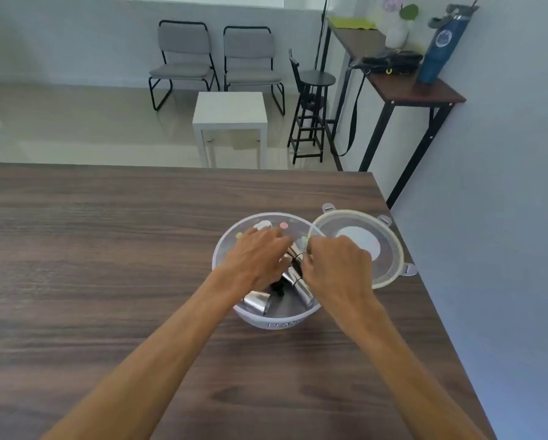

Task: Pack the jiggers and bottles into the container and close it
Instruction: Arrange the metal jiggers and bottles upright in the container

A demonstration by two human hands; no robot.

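Note:
A round translucent container (271, 322) stands on the wooden table, right of centre. Inside lie steel jiggers: one (257, 302) near the front left wall, another (298, 282) in the middle under my hands. Small bottles with coloured caps (283, 225) lie at the far side, partly hidden. My left hand (255, 258) reaches into the container from the left, fingers spread over the contents. My right hand (337, 266) is over the right rim, fingers pinched on the upper end of the middle jigger. The round lid (390, 249) lies flat beside the container on the right.
The table's right edge (441, 328) runs close to the lid, with a grey wall beyond. Behind the table stand a white side table (230, 114), two chairs, a black stool and a tall desk with a blue bottle.

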